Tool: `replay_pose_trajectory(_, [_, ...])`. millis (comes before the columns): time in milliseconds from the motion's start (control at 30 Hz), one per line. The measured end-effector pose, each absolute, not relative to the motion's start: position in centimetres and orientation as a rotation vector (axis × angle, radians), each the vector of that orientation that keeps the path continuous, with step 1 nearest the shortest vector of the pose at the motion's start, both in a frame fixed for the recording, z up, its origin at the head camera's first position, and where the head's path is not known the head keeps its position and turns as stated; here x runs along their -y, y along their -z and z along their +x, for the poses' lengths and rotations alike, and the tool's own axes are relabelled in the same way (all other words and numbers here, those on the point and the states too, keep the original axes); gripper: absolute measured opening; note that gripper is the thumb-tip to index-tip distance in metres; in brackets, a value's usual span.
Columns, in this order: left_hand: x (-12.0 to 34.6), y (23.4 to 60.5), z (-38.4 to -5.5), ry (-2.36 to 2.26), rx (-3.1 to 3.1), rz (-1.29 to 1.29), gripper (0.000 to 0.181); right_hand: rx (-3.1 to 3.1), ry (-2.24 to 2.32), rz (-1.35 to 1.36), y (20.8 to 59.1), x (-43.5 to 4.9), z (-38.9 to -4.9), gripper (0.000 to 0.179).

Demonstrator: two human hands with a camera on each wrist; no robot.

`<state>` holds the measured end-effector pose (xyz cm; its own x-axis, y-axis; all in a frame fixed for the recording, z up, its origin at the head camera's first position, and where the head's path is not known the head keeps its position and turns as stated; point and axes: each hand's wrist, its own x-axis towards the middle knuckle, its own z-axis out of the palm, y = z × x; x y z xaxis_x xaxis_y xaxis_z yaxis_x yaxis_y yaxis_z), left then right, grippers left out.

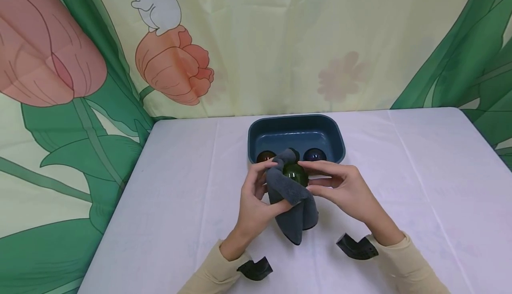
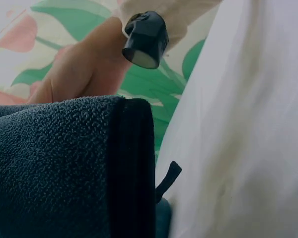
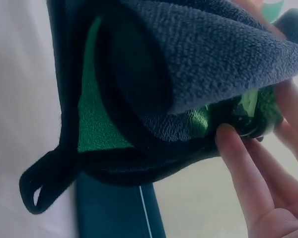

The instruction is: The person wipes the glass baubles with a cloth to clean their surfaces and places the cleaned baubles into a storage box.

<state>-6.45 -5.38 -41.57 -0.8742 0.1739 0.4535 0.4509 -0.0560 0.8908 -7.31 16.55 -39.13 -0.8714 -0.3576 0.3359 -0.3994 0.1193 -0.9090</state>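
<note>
A dark grey cloth (image 1: 295, 223) with a black edge is wrapped around part of a shiny green ball (image 1: 297, 174). My left hand (image 1: 254, 205) grips the cloth from the left, its thumb lying across the front. From the right, my right hand (image 1: 342, 187) pinches the ball between thumb and fingers. Up close in the right wrist view, fingertips (image 3: 227, 139) touch the ball beside the folded cloth, which covers much of it. In the left wrist view the cloth (image 2: 54, 168) hides most of the left fingers.
Just beyond the hands stands a dark blue tray (image 1: 296, 142) on the white-covered table (image 1: 172, 223). A brown ball (image 1: 266, 155) and a dark blue ball (image 1: 314, 154) lie along its near side. A printed curtain (image 1: 272, 54) hangs behind. Black mounts (image 1: 358, 247) sit at both wrists.
</note>
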Motion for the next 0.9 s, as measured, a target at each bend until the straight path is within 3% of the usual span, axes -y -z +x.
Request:
replay_pose_trajectory(333, [5.43, 41.57, -6.54, 2.105, 1.928, -0.691, 0.068, 2.416, -1.842, 0.890, 38.78, -17.20, -7.47, 0.061])
replay_pose_trajectory(667, [5.41, 41.58, -6.54, 2.140, 1.991, -0.633, 0.084, 2.388, -1.591, 0.937, 38.73, -16.75, -7.38, 0.066])
replay_pose_trajectory(900, [5.37, 41.59, -6.62, 2.104, 2.048, -0.632, 0.079, 2.349, -1.546, 0.962, 38.50, -16.79, -7.30, 0.066])
